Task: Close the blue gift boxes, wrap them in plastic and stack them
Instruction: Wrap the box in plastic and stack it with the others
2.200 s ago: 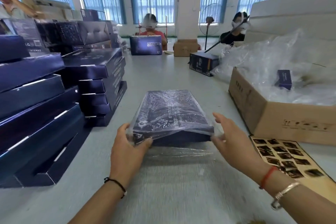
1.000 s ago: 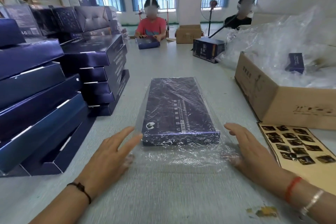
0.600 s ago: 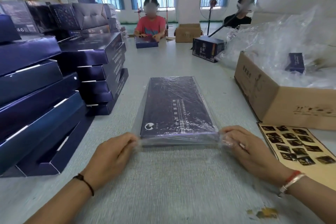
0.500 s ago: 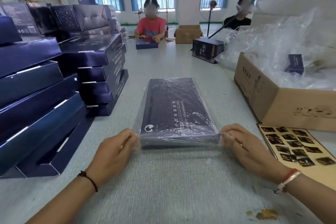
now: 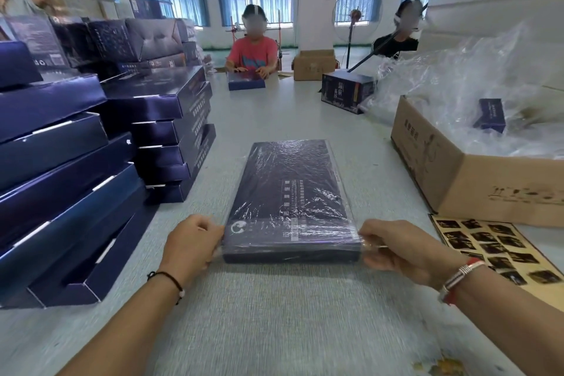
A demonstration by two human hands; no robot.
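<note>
Film (image 5: pixel 308 192): thin, stretched over box (image 5: pixel 290 189).
Grip: left hand (image 5: pixel 190 243), right hand (image 5: pixel 399 249) pinch film ends at near corners.
Risk: overpull tears film; uneven tension skews box on surface (image 5: pixel 274 314).

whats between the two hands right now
In the head view, the plastic-wrapped blue box lies flat between the left hand and right hand, each gripping a near corner.

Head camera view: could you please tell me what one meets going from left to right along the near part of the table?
Near stack of blue gift boxes → left hand → plastic-wrapped blue box → right hand → sheet of dark stickers.
</note>
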